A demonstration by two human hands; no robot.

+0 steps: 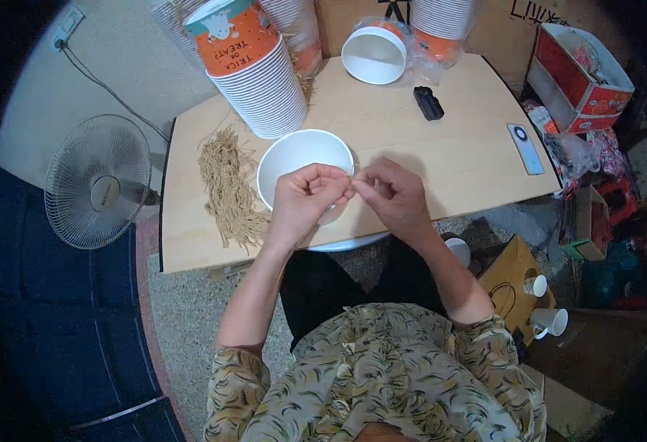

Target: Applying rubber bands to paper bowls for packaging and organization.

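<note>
Left hand (303,202) and right hand (397,199) are both pinched, fingertips meeting near the table's (471,158) front edge; what's between them is too tiny to tell. White bucket's (294,160) right by that edge, partly hidden by the hands. Tan strings (229,193) near the left edge, phone (526,149) by the front-right corner.

We count 2 bare hands (301,202) (397,202) and 1 round white tub (294,158) at centre, 1 pale-blue rectangular phone (526,150) at right, 1 round wire-caged fan (102,188) at left.
</note>
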